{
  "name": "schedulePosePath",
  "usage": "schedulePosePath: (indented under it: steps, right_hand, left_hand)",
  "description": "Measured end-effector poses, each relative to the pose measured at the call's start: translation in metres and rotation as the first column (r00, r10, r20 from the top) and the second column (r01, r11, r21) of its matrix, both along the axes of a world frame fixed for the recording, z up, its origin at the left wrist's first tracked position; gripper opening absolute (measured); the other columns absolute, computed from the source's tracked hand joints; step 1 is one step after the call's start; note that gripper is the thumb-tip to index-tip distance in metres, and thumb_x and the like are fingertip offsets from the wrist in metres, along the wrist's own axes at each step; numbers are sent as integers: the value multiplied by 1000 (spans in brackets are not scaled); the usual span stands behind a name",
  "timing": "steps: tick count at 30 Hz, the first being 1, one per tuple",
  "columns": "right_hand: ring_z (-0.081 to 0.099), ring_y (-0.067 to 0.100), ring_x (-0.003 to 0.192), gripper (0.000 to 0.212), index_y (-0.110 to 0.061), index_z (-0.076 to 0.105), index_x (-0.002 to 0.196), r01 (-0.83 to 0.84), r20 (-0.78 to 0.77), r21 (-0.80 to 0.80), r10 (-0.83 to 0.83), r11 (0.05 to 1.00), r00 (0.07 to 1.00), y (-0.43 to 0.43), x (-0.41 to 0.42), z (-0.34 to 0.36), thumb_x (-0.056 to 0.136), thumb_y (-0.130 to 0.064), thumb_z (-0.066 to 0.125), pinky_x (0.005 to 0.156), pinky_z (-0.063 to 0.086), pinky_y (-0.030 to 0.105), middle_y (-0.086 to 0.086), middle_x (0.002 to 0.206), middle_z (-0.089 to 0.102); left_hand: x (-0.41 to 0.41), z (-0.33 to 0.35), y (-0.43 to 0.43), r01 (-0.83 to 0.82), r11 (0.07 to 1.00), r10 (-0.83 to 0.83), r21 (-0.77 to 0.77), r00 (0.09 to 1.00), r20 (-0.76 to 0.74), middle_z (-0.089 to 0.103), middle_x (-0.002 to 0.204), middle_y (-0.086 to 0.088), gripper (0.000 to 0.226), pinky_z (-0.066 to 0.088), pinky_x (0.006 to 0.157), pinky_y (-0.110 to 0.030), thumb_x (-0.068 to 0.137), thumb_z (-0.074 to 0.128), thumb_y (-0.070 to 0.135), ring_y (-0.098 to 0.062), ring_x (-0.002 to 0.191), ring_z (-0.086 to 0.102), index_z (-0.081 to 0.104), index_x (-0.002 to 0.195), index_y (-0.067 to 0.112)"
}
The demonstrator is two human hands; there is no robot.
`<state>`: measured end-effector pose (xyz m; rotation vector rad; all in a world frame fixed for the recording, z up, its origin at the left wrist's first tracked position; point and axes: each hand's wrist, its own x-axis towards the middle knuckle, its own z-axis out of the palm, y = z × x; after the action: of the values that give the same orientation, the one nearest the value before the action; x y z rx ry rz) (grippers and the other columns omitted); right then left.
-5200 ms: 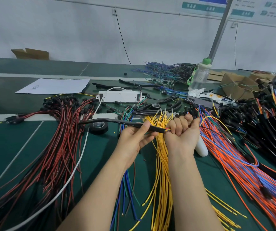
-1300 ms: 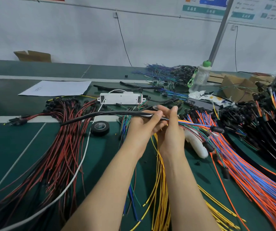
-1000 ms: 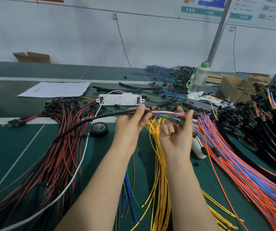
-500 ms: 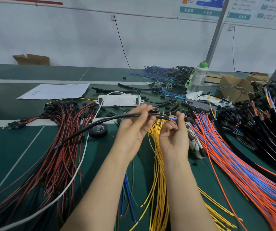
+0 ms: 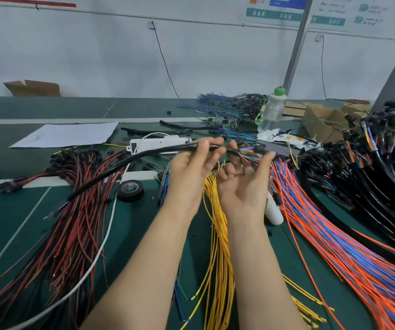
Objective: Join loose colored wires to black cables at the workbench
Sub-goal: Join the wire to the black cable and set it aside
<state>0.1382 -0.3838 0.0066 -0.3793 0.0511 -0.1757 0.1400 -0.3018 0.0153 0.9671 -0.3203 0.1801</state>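
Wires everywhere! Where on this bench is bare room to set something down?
Bare green mat lies left of the red wires, below the white stripe, and behind the paper sheet toward the cardboard box. Crowded from the yellow wires right to the black cables.

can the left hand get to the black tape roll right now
Probably yes: the black electrical tape roll lies uncovered beside the left hand, though that hand is busy pinching the thick black cable.
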Motion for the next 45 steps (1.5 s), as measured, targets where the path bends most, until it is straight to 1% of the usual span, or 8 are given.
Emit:
schedulePosePath:
  steps: [7, 19, 22, 25, 29, 34, 40, 45]
  right_hand:
    - [57, 14, 82, 46, -12, 54, 123, 132, -103, 1, -131, 991, 986, -14, 0, 2, 102, -45, 30, 68, 43, 23, 2, 107, 64]
    - [61, 6, 57, 34, -10, 57, 83, 169, 75, -88, -162, 982, 984, -94, -17, 63, 103, -31, 38, 54, 47, 16, -1, 63, 65]
    - [58, 17, 68, 34, -6, 57, 88, 305, 86, -243, -293, 921, 952, -143, -26, 96, 104, -24, 33, 56, 45, 22, 9, 78, 63]
    - [57, 20, 56, 29, -8, 48, 82, 456, 123, -121, -442, 882, 888, -195, -43, 134, 105, -17, 32, 61, 47, 27, 7, 59, 53]
    - [34, 10, 38, 20, -16, 44, 87, 626, 171, -448, -626, 638, 761, -249, -58, 182, 103, -16, 32, 41, 29, 18, -2, 48, 34]
    - [55, 23, 95, 27, -3, 44, 122, 169, 396, -912, -691, -375, 604, -285, -42, 177, 100, -18, 40, 80, 37, 30, 12, 108, 58]
    - [50, 37, 118, 31, -10, 55, 124, -410, 54, -862, -858, -299, 510, -293, -12, 30, 98, -21, 41, 94, 41, 42, 17, 128, 55]
    - [41, 31, 124, 38, -9, 48, 136, -254, 184, -907, -859, -335, 477, -292, -5, 4, 99, -14, 41, 97, 34, 35, 13, 140, 44]
  left_hand:
    - [0, 0, -20, 8, 997, -5, 79, 999, -37, 73, 89, -1, 21, 53, 68, -15, 98, 45, 10, -8, 74, 68, 64, 92, 5]
    - [-7, 62, -120, 106, 953, -112, 284, 994, 2, 68, 95, -16, 20, 55, 67, -22, 96, 53, 14, -14, 71, 63, 66, 98, 0]
    - [-17, 92, -134, 28, 639, -154, 768, 984, 92, 65, 87, -11, 26, 54, 64, -28, 97, 51, 30, -9, 59, 53, 68, 86, 14]
    - [-42, 126, -140, 173, 407, -504, 897, 862, 63, 62, 75, 1, 37, 41, 44, -13, 99, 44, 35, 0, 45, 48, 68, 79, 16]
    - [-46, 168, -180, 20, 733, -380, 680, 842, 384, 67, 82, 11, 24, 50, 63, -17, 99, 44, 29, -5, 74, 66, 63, 87, 23]
    - [-9, 139, -276, 277, 627, -411, 728, 911, 8, 62, 121, -6, 41, 44, 96, -34, 100, 31, 44, -25, 112, 59, 58, 114, 15]
    - [-5, 62, -313, 395, 474, -306, 787, 912, -274, 51, 134, -21, 48, 40, 99, -33, 102, 32, 31, -32, 123, 49, 50, 130, -3]
    - [-10, 45, -301, 434, 472, -336, 767, 893, -299, 59, 107, -7, 39, 36, 77, -28, 102, 31, 33, -22, 98, 56, 58, 113, 7]
